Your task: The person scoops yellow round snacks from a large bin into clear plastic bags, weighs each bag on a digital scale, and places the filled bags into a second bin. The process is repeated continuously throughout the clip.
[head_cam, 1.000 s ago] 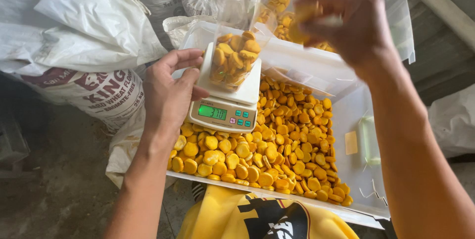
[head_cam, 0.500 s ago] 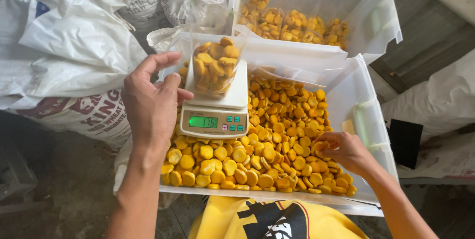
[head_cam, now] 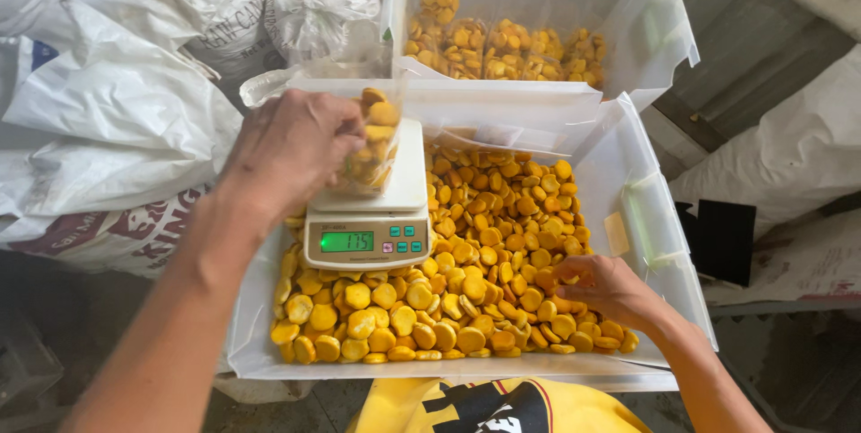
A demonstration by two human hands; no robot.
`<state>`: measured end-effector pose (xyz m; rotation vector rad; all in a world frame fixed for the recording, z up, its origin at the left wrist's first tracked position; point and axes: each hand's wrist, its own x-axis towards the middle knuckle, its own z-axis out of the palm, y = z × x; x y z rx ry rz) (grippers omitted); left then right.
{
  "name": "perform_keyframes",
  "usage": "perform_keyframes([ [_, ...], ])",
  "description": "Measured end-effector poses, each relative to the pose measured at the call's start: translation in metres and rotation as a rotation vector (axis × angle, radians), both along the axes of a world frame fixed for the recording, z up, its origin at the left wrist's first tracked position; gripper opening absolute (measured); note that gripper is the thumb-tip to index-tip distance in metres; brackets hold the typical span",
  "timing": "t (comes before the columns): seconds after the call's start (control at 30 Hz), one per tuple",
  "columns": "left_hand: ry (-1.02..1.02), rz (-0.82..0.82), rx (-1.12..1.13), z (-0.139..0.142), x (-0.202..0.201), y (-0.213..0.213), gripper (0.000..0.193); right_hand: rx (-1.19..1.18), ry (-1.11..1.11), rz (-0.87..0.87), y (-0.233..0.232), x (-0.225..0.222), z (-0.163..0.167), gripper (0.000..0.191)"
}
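A white kitchen scale [head_cam: 369, 234] with a lit green display rests on loose round yellow biscuits [head_cam: 489, 258] in a plastic-lined white bin [head_cam: 647, 245]. On the scale stands a clear bag of biscuits [head_cam: 375, 148], and my left hand [head_cam: 287, 151] grips it from the left side. My right hand [head_cam: 605, 288] lies low in the bin's right part, fingers curled into the loose biscuits; whether it holds any is hidden.
Behind stands a second lined bin [head_cam: 664, 34] with several filled bags of biscuits [head_cam: 502, 49]. White sacks [head_cam: 108, 119] pile up at the left, another sack [head_cam: 789, 142] and a black flat object [head_cam: 726, 240] at the right.
My right hand came down from the far bin into the loose biscuits. My left hand shifted from beside the scale onto the bag on the scale.
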<state>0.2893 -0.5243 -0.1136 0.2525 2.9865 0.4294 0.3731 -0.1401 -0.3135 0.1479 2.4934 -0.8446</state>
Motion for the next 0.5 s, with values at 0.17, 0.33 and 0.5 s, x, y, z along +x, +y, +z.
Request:
perform_keyframes([
  [0.17,0.011,-0.208,0.076,0.025,-0.054,0.02,0.016,0.01,-0.09,-0.07,0.026,-0.003,-0.006,0.046],
  [0.33,-0.032,-0.394,0.153,0.037,-0.158,0.052,0.017,-0.111,-0.083,-0.072,0.035,-0.025,-0.014,0.041],
  [0.5,-0.108,-0.558,0.42,0.034,-0.287,0.11,0.018,-0.175,-0.098,-0.061,0.042,-0.059,-0.019,0.041],
])
